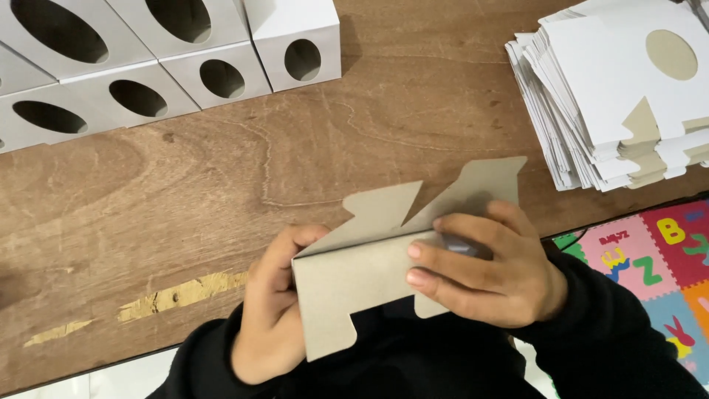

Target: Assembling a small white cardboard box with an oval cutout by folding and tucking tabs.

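Note:
A flat grey-brown cardboard box blank (369, 273) with cut tabs is held over the near edge of the wooden table (221, 199). My left hand (269, 310) grips its left edge, the thumb tucked behind the fold. My right hand (487, 270) presses on its right side, fingers laid flat across the panel. Two tabs of the blank stick up toward the table's middle. Both arms wear black sleeves.
Several assembled white boxes with oval holes (140, 59) stand at the far left. A stack of flat white blanks (613, 96) lies at the far right. A colourful foam floor mat (657, 266) shows beyond the table's right edge.

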